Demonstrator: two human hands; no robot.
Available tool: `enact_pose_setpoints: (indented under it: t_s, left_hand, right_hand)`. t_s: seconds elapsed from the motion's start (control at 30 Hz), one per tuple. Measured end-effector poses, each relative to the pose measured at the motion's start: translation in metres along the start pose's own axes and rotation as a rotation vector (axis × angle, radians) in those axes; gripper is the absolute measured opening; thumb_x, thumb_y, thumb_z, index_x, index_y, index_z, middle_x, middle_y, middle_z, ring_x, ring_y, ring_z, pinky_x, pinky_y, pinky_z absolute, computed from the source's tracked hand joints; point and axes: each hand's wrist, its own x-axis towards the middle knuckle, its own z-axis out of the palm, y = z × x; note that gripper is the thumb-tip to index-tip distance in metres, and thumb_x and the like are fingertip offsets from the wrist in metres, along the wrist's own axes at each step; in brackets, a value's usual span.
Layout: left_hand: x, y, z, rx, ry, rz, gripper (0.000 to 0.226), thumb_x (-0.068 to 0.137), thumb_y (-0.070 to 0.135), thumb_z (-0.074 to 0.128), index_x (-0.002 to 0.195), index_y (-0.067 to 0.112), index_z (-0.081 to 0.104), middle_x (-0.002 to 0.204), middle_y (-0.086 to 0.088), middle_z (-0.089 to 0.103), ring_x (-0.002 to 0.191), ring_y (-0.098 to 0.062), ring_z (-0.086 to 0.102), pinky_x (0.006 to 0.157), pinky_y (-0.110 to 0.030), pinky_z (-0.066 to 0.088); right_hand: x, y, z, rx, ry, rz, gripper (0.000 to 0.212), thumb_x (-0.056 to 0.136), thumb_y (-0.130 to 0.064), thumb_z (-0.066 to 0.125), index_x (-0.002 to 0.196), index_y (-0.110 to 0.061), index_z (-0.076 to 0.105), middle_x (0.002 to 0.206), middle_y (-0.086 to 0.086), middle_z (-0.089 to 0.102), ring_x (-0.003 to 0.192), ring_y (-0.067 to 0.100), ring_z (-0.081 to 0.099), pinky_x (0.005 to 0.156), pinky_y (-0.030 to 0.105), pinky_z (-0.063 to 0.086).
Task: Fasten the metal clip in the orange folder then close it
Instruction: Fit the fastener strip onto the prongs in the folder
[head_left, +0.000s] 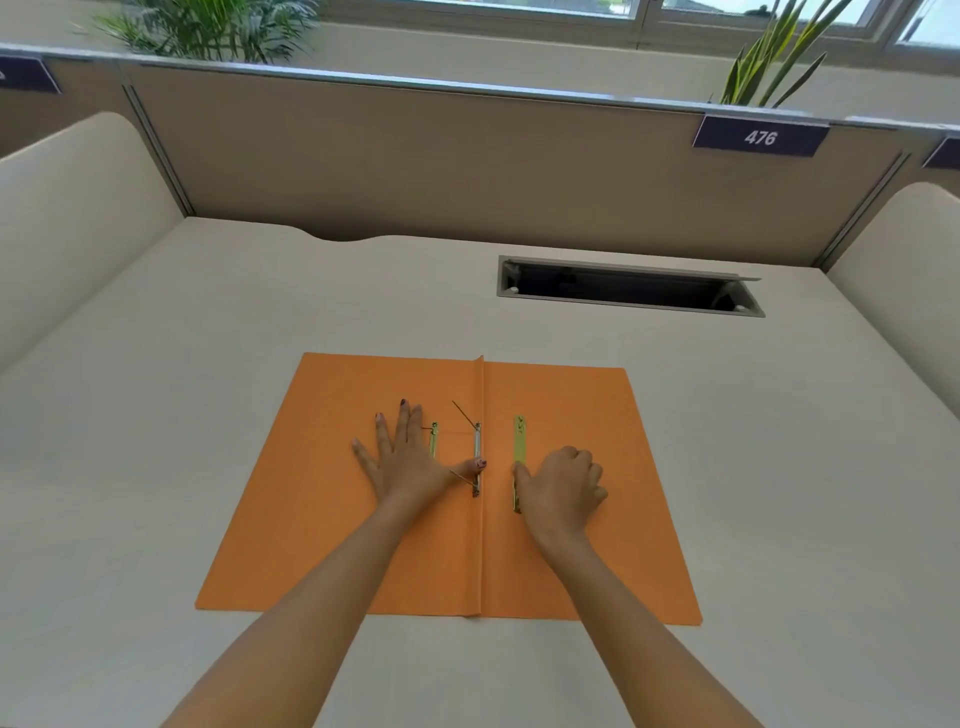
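The orange folder (322, 519) lies open and flat on the desk, spine running away from me. A metal fastener base (477, 447) sits on the spine with two thin prongs sticking up at an angle. A brass bar (519, 441) lies on the right flap. A second brass strip (434, 439) lies on the left flap. My left hand (405, 462) presses flat on the left flap, fingers spread, thumb touching the fastener base. My right hand (563, 486) is curled, thumb and fingers pinching the near end of the brass bar.
A cream desk (208, 364) carries the folder. An open cable slot (628, 286) is set in the desk at the back right. Brown partition walls surround the desk, with a label reading 476 (760, 137). Plants stand behind the partition.
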Motion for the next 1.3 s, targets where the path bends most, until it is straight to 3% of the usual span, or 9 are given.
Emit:
enact_pose_setpoints:
  t_s: [0.1,0.27,0.5,0.7,0.77,0.87,0.93,1.1,1.3]
  left_hand:
    - [-0.002,0.002,0.002,0.032,0.015,-0.009,0.132,0.048,0.092,0.047,0.151,0.024,-0.001,0.16,0.009,-0.011,0.145,-0.023,-0.021,0.109,-0.063,-0.018]
    - [-0.004,0.006,0.006,0.071,0.047,0.003,0.127,0.052,0.091,0.045,0.151,0.026,0.001,0.161,0.008,-0.009,0.146,-0.022,-0.018,0.107,-0.066,-0.016]
    - [-0.006,0.005,0.009,0.066,0.071,0.017,0.123,0.054,0.09,0.046,0.151,0.025,0.004,0.161,0.006,-0.006,0.146,-0.022,-0.017,0.108,-0.065,-0.015]
    - [-0.006,0.005,0.009,0.06,0.077,0.025,0.122,0.057,0.088,0.047,0.151,0.024,0.004,0.161,0.006,-0.005,0.146,-0.023,-0.017,0.107,-0.065,-0.016]
    - [-0.006,0.005,0.009,0.062,0.076,0.033,0.121,0.058,0.088,0.046,0.151,0.023,0.005,0.161,0.006,-0.004,0.147,-0.022,-0.016,0.108,-0.064,-0.016]
    - [-0.007,0.005,0.01,0.072,0.085,0.071,0.117,0.061,0.087,0.043,0.151,0.024,0.005,0.161,0.008,-0.003,0.147,-0.021,-0.014,0.11,-0.063,-0.015]
    - [-0.009,0.004,0.01,0.08,0.096,0.102,0.113,0.063,0.087,0.039,0.151,0.026,0.006,0.161,0.01,-0.002,0.147,-0.02,-0.013,0.11,-0.063,-0.016]
    - [-0.014,0.004,0.011,0.102,0.144,0.163,0.097,0.069,0.084,0.035,0.149,0.034,0.013,0.16,0.013,0.005,0.147,-0.022,-0.014,0.108,-0.062,-0.019]
    - [-0.017,0.005,0.011,0.181,0.208,0.356,0.077,0.084,0.069,0.034,0.149,0.036,0.012,0.156,0.017,0.02,0.147,-0.019,-0.012,0.11,-0.061,-0.016]
  right_hand:
    - [-0.002,-0.008,-0.006,-0.02,-0.074,-0.001,0.048,0.09,-0.039,0.063,0.121,-0.003,0.057,0.124,0.014,0.057,0.119,0.033,0.049,0.094,0.043,0.043]
    - [0.003,-0.02,-0.015,0.007,-0.164,0.061,0.012,0.094,-0.013,0.058,0.103,-0.008,0.064,0.117,0.013,0.063,0.113,0.034,0.055,0.09,0.04,0.043]
    - [0.004,-0.029,-0.02,0.087,-0.202,0.141,0.017,0.091,0.004,0.05,0.09,-0.007,0.063,0.112,0.015,0.064,0.11,0.036,0.057,0.087,0.039,0.048]
    - [0.002,-0.026,-0.025,0.177,-0.213,0.152,0.039,0.091,-0.001,0.055,0.06,-0.014,0.035,0.109,0.016,0.065,0.106,0.038,0.058,0.087,0.041,0.052]
    - [0.0,-0.024,-0.026,0.198,-0.219,0.147,0.034,0.091,-0.005,0.057,0.062,-0.012,0.041,0.109,0.017,0.065,0.106,0.037,0.06,0.084,0.039,0.052]
    - [-0.003,-0.02,-0.027,0.264,-0.212,0.142,0.01,0.091,-0.009,0.057,0.086,-0.002,0.062,0.104,0.018,0.068,0.1,0.037,0.064,0.076,0.035,0.05]
    - [-0.006,-0.017,-0.026,0.317,-0.22,0.134,0.013,0.09,-0.011,0.057,0.087,-0.003,0.067,0.1,0.018,0.071,0.097,0.037,0.066,0.077,0.035,0.051]
    - [-0.011,-0.017,-0.027,0.617,-0.212,0.15,0.014,0.085,-0.023,0.072,0.088,-0.01,0.068,0.097,0.008,0.072,0.099,0.029,0.065,0.096,0.048,0.049]
    - [-0.019,-0.014,-0.019,0.847,-0.27,0.129,0.012,0.084,-0.028,0.074,0.08,-0.028,0.063,0.091,0.004,0.075,0.097,0.023,0.069,0.104,0.055,0.041]
